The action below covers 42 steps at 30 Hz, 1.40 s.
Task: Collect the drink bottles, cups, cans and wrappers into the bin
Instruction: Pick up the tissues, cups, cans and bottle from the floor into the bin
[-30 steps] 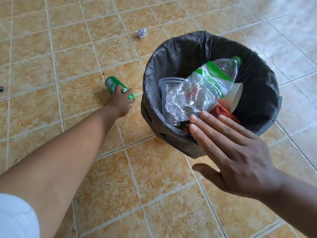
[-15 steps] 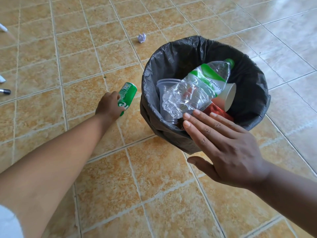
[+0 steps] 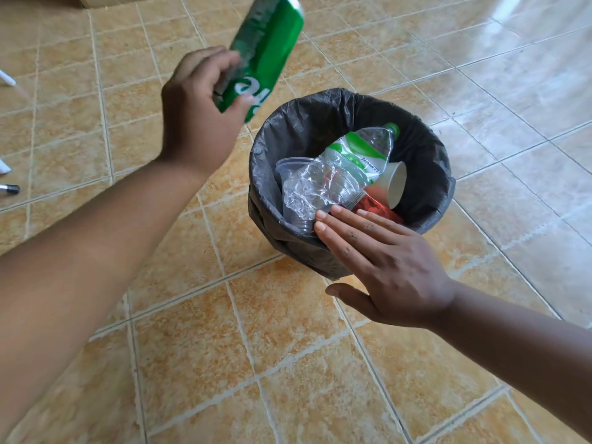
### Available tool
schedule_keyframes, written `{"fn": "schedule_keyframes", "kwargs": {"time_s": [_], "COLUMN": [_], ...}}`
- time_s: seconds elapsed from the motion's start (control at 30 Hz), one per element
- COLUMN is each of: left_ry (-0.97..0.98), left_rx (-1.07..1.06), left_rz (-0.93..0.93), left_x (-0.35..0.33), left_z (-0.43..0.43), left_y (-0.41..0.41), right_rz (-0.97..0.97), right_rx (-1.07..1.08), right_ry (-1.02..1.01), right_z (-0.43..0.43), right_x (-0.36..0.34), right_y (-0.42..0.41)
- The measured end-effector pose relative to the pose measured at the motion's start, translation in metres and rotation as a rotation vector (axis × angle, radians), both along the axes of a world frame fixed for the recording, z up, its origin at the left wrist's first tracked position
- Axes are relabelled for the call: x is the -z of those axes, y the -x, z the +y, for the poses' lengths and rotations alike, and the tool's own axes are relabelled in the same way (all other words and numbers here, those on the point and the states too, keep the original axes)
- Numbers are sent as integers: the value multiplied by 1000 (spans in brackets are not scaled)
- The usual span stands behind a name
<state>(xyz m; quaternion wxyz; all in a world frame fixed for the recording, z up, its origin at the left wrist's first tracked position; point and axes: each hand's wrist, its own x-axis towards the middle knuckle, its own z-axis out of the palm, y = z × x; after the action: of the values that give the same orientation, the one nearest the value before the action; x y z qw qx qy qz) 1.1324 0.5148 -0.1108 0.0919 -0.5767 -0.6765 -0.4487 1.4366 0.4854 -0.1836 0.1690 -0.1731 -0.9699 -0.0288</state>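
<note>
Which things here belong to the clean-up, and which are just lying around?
Clean-up: green can, gripped by the left hand; bin; in it the crushed bottle, clear cup and paper cup; right hand flat at its near rim.
Lying around: a pen and white bits by the left edge.

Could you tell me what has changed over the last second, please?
The left hand, which gripped the green can on the floor, has lifted it up toward the bin. The right hand stays flat at the bin's near rim; the bottle and paper cup inside lie unchanged.
</note>
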Motion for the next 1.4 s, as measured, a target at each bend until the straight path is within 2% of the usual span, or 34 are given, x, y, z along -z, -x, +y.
{"fn": "schedule_keyframes", "kwargs": {"time_s": [0.1,0.23,0.53,0.67,0.8,0.87,0.93,1.0,1.07,1.17,1.23,1.3,1.4], "left_ry": [38,290,682,561,401,395,468,549,579,613,631,627,619], "left_rx": [107,227,267,305,238,190,166,169,174,175,170,162,133], "left_rz": [97,159,189,-8,-17,-40,-76,-108,-138,-171,-186,-203,-209], "left_x": [-16,-7,27,26,25,28,33,39,44,45,44,44,44], "left_z": [-5,-3,12,7,1,0,-2,-5,-7,-9,-9,-10,-11], "left_y": [-33,-57,-54,-49,-41,-35,-31,-28,-26,-25,-26,-29,-29], "right_rz": [-16,-52,-47,-64,-64,-47,12,139,264,284,269,286,369], "right_rx": [8,20,17,16,8,0,17,104,316,666,826,914,905], "right_ry": [4,14,13,14,45,88,143,169,207,385,507,616,695], "right_z": [-1,-1,-1,0,-1,-1,2,10,25,54,71,80,80], "right_x": [-1,-2,-2,-3,-9,-13,-19,-27,-36,-46,-47,-45,-40], "right_y": [-1,-1,-2,-2,-3,-6,-10,-15,-22,-35,-42,-47,-49]}}
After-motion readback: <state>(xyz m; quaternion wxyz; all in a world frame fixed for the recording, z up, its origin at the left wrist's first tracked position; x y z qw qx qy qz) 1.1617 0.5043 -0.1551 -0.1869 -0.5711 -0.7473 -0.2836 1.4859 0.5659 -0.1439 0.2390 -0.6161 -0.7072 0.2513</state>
